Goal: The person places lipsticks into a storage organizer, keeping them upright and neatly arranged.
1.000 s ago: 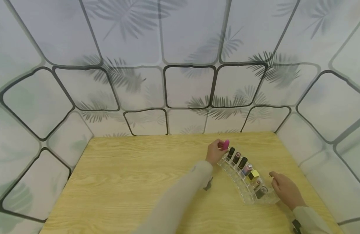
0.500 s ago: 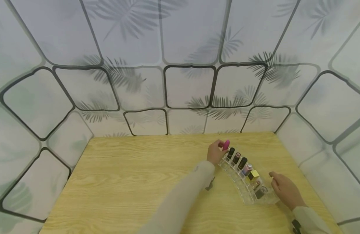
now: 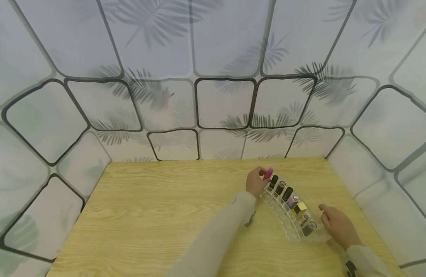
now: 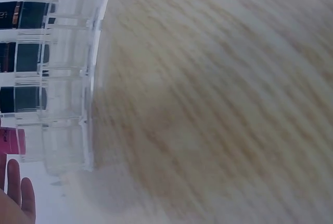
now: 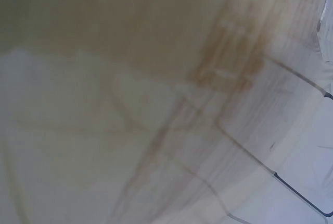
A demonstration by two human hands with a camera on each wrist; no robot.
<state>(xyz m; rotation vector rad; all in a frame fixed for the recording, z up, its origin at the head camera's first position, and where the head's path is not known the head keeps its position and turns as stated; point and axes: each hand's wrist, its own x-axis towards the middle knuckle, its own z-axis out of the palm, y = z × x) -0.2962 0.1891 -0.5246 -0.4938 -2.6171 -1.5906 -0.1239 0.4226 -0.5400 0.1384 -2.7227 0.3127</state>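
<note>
A curved, stepped clear acrylic lipstick organizer [image 3: 285,219] stands on the table's right side. At its far end my left hand [image 3: 255,181] pinches a bright pink lipstick [image 3: 268,174], whose top leans a little to the right. In the left wrist view the pink lipstick [image 4: 12,140] shows in the end compartment of the back row, my fingers [image 4: 28,195] beside it. My right hand [image 3: 339,226] lies by the organizer's near right end, fingers loosely bent and holding nothing. The right wrist view catches only blurred table and wall.
Several other lipsticks fill the back row: black-capped tubes [image 3: 273,181], a pink-and-blue one [image 3: 293,201], a yellow-topped one [image 3: 300,208] and a dark one [image 3: 309,229] at the near end. Patterned cloth walls [image 3: 219,142] enclose the wooden table [image 3: 157,215] behind and at both sides.
My left hand and the pink lipstick have shifted very slightly right and toward me, and the lipstick leans a bit more. My right hand and the organizer stay put.
</note>
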